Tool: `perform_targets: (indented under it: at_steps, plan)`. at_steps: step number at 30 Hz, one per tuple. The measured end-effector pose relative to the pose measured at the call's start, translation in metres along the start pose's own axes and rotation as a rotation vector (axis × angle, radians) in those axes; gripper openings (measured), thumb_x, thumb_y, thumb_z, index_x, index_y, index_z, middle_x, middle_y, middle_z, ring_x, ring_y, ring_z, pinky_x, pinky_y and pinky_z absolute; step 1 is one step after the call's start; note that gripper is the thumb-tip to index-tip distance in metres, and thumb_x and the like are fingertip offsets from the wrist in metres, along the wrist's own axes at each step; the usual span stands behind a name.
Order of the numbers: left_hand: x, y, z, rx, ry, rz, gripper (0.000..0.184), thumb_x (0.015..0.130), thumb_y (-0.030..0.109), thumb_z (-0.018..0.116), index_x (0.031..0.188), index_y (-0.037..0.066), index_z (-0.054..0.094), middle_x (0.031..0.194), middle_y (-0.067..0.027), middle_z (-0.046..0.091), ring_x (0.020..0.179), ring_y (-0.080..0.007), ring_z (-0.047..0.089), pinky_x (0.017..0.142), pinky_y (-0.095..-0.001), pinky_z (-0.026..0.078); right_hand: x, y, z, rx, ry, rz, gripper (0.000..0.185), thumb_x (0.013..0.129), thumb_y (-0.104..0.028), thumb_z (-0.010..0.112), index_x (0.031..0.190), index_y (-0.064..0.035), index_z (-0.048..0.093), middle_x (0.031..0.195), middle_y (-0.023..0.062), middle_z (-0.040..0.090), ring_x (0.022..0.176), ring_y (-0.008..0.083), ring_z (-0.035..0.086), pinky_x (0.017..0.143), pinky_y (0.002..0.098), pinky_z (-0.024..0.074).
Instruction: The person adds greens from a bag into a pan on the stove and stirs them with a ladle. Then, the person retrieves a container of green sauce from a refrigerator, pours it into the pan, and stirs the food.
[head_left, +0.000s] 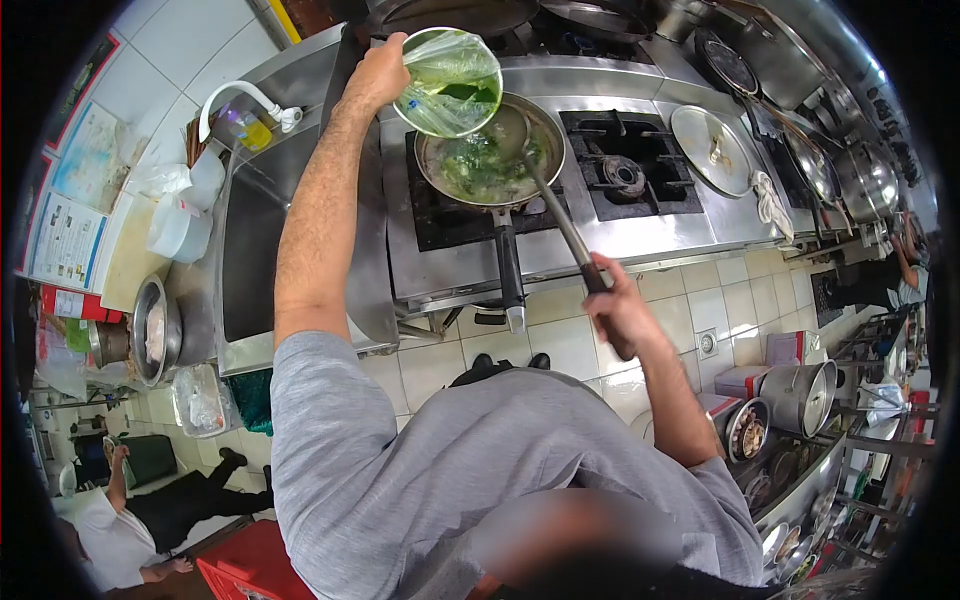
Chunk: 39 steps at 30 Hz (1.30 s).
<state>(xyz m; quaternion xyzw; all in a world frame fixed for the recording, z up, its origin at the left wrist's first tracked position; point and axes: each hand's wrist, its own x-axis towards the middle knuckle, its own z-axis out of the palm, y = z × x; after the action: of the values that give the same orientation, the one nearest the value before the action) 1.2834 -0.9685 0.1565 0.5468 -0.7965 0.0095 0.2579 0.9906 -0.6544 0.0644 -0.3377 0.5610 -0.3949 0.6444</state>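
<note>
My left hand (380,72) grips the rim of a round white container (497,75), tilted over the left burner. Clear plastic lines the container, with leafy greens (455,90) inside. Below it, a long-handled frying pan (508,250) sits on the stove, holding chopped greens in a pale liquid (470,165). My right hand (618,305) is wrapped round the dark handle of a ladle (562,218). The ladle's bowl is down in the pan, against the greens.
A second burner (625,177) and a round metal lid (712,150) lie to the right. At left are a steel sink (262,250) and white faucet (240,90). Pots (800,395) stand at lower right. Another person (120,530) is at lower left, one more (890,280) at far right.
</note>
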Motion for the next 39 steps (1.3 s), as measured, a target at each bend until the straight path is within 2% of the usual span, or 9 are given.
perform_targets:
  at_steps: [2,8,10,14,18,22,26,33,39]
  plan:
    - [0.0,-0.008,-0.004,-0.037,0.009,-0.015,0.042,0.077,0.006,0.053,0.118,0.007,0.046,0.102,-0.0253,0.06,0.098,-0.0395,0.057,0.083,-0.0474,0.046,-0.022,0.007,0.027,-0.322,0.061,-0.013,0.078,0.068,0.007,0.052,0.137,-0.0117,0.02,0.064,0.0065,0.049,0.037,0.0141,0.044,0.034,0.0279,0.0376]
    - [0.001,-0.017,-0.003,-0.123,0.024,-0.052,0.044,0.078,0.007,0.05,0.121,0.007,0.047,0.106,-0.0253,0.059,0.099,-0.039,0.057,0.086,-0.0468,0.045,-0.013,-0.036,0.007,0.455,-0.063,0.21,0.062,0.068,0.003,0.052,0.125,-0.0111,0.035,0.065,0.0107,0.049,0.033,0.0134,0.04,0.028,0.0259,0.0282]
    - [0.002,-0.016,-0.002,-0.166,0.007,-0.07,0.044,0.078,0.007,0.05,0.121,0.006,0.047,0.106,-0.0255,0.059,0.1,-0.0388,0.057,0.086,-0.0468,0.045,0.007,-0.032,-0.008,0.376,-0.074,0.158,0.063,0.068,0.004,0.052,0.127,-0.0109,0.036,0.065,0.0106,0.049,0.032,0.013,0.04,0.028,0.0249,0.0289]
    - [-0.006,-0.018,-0.009,-0.059,0.026,-0.016,0.044,0.078,0.007,0.049,0.122,0.007,0.046,0.105,-0.026,0.059,0.099,-0.0392,0.057,0.086,-0.0471,0.045,-0.007,0.019,0.027,-0.371,0.085,-0.065,0.08,0.069,0.009,0.052,0.138,-0.0114,0.018,0.066,0.0094,0.048,0.039,0.0153,0.047,0.033,0.0297,0.0397]
    - [-0.006,-0.025,-0.005,-0.061,0.005,0.015,0.043,0.079,0.007,0.049,0.122,0.008,0.045,0.103,-0.0263,0.059,0.098,-0.0399,0.057,0.085,-0.0475,0.046,-0.049,-0.023,0.05,0.171,-0.084,0.113,0.071,0.07,0.004,0.053,0.132,-0.006,0.02,0.07,0.0118,0.051,0.038,0.0198,0.046,0.033,0.033,0.0382]
    - [-0.007,-0.012,-0.004,-0.03,0.021,0.014,0.041,0.079,0.007,0.049,0.12,0.007,0.046,0.102,-0.0263,0.059,0.097,-0.0402,0.057,0.084,-0.048,0.046,0.002,-0.027,-0.017,0.582,-0.25,0.181,0.064,0.07,0.0,0.055,0.128,-0.0095,0.03,0.066,0.0097,0.051,0.036,0.0143,0.043,0.03,0.0279,0.035]
    - [-0.012,-0.005,-0.011,0.001,-0.018,0.026,0.04,0.079,0.007,0.05,0.119,0.006,0.045,0.101,-0.0252,0.06,0.097,-0.0399,0.057,0.083,-0.0486,0.046,-0.009,0.008,0.026,-0.333,0.101,-0.056,0.078,0.069,0.006,0.053,0.138,-0.0106,0.02,0.064,0.008,0.048,0.039,0.0162,0.048,0.035,0.0298,0.0397]
    - [-0.018,0.017,-0.011,0.121,0.005,0.159,0.038,0.079,0.002,0.05,0.116,0.002,0.043,0.105,-0.0225,0.059,0.097,-0.0388,0.057,0.081,-0.0475,0.047,-0.017,-0.025,-0.006,0.419,-0.08,0.205,0.064,0.067,0.004,0.053,0.126,-0.0103,0.034,0.061,0.0096,0.047,0.03,0.0139,0.038,0.029,0.026,0.0316]
    - [-0.021,0.043,-0.012,0.293,0.023,0.223,0.045,0.079,0.0,0.05,0.122,0.003,0.037,0.111,-0.0181,0.056,0.09,-0.0382,0.06,0.075,-0.0466,0.05,-0.006,0.007,0.026,-0.35,0.082,-0.091,0.076,0.071,0.005,0.053,0.138,-0.0097,0.022,0.065,0.0051,0.047,0.039,0.0148,0.047,0.034,0.0278,0.0393]
